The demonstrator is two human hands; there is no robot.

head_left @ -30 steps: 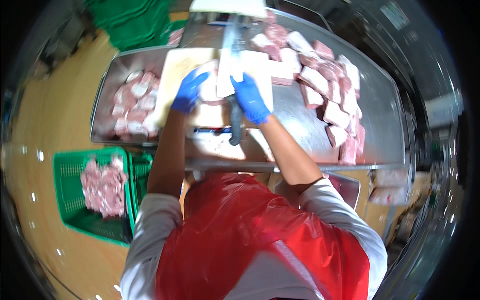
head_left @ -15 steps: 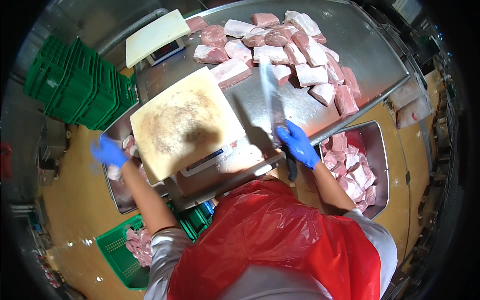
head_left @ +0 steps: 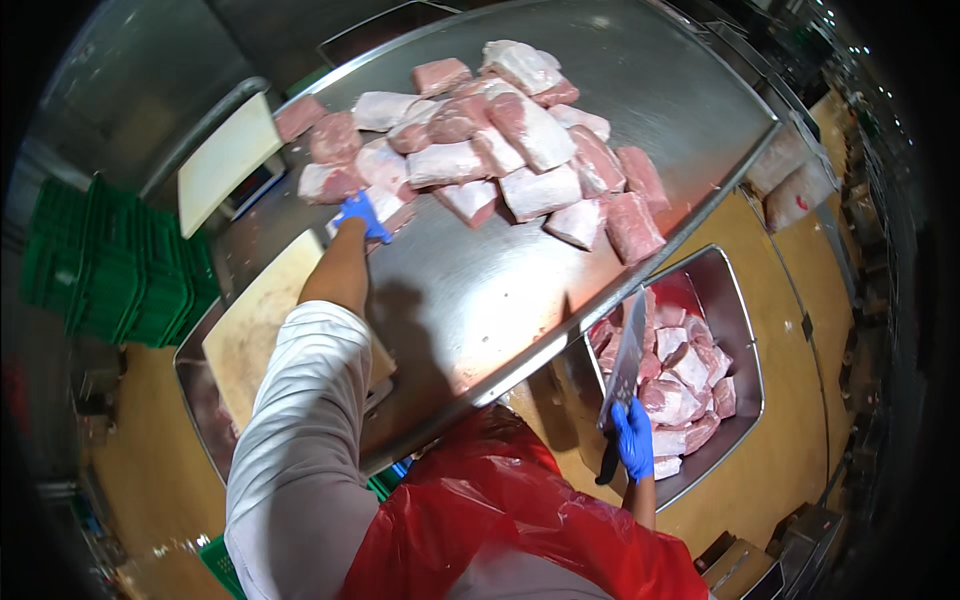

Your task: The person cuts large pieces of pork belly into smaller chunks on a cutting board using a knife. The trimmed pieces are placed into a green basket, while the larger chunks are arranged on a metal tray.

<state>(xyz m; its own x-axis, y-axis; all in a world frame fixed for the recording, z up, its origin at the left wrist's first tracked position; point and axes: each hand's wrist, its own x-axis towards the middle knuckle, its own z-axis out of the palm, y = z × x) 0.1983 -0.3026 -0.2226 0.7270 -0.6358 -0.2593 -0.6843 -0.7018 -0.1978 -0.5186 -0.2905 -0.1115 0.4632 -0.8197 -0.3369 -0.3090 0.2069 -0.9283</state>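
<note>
My left hand (head_left: 362, 215), in a blue glove, is stretched out to the near left end of the meat pile. Its fingers are curled over a pale pink piece of meat (head_left: 396, 214) lying on the steel table (head_left: 450, 330). Off to the right, my gloved right hand (head_left: 632, 440) is closed round the dark handle of a large knife (head_left: 627, 352). The blade points up and away, above a metal tub of cut meat (head_left: 670, 395). Partly behind my left arm lies a stained cream cutting board (head_left: 262, 325).
Several more meat blocks (head_left: 535, 130) are heaped across the table. A second white board (head_left: 228, 165) rests on a scale at the far left. Stacked green crates (head_left: 120, 270) stand left of the table; a metal tub (head_left: 195, 370) sits below the cutting board.
My left hand has swung from beside the cutting board forward onto a piece of meat. My right hand has carried the knife off the table to the right, over the tub. The view has shifted.
</note>
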